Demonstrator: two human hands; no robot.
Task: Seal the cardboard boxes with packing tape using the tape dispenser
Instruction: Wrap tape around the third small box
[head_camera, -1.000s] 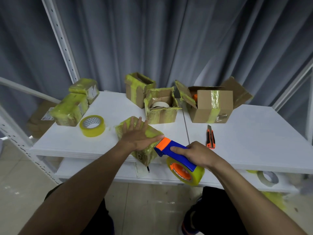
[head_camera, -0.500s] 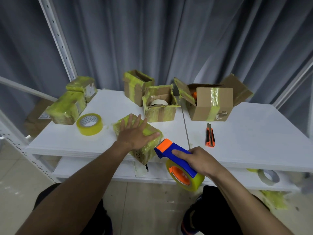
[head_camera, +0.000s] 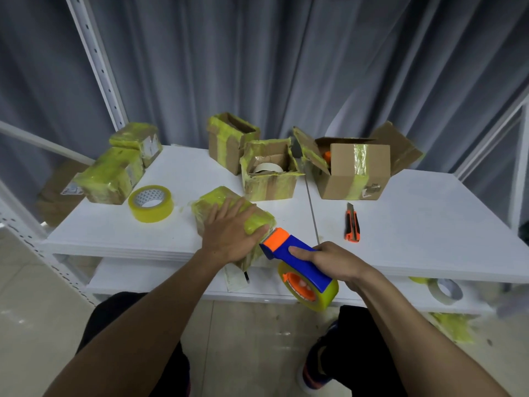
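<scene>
The box (head_camera: 217, 197) sits at the front edge of the surface (head_camera: 415, 224), pinned under the flat, spread left hand (head_camera: 229, 234); the right hand (head_camera: 335, 262) grips the dispenser (head_camera: 297, 253), its blade at the box's corner just beside the left thumb. A hard pull could tip the box off the edge or nick that thumb.

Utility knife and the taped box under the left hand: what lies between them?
Head view: bare white tabletop and the seam between its two panels; the tape dispenser's orange head sits just nearer the camera.
</scene>
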